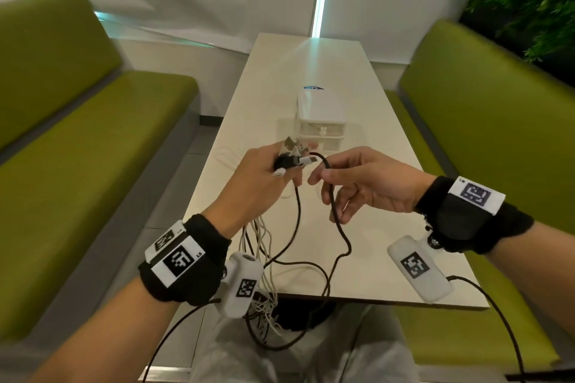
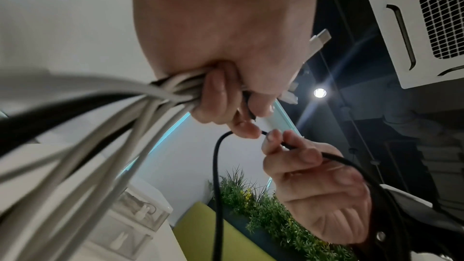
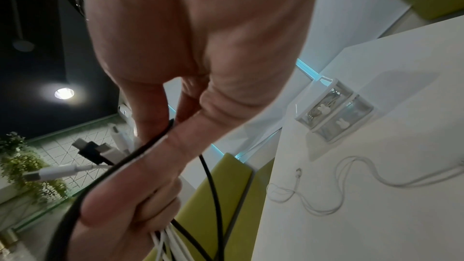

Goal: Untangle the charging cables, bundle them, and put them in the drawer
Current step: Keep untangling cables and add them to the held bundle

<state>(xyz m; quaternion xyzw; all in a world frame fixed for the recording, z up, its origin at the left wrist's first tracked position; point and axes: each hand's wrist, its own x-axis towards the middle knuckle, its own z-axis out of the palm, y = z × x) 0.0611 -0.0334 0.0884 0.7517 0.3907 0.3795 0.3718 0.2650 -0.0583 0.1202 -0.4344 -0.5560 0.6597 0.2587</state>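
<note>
L hand clutching cable bundle, plug ends up, just short of drawer box; R hand pinching black cable. Untangling stage; next, prob feeding it free.

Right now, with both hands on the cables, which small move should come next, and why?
Probably draw the black cable sideways with the right hand: its fingers pinch it just beside the left hand, which grips the cable bundle by the plugs, and the strands below hang crossed.

Left hand grips cables; right hand pinches black cable.
</note>
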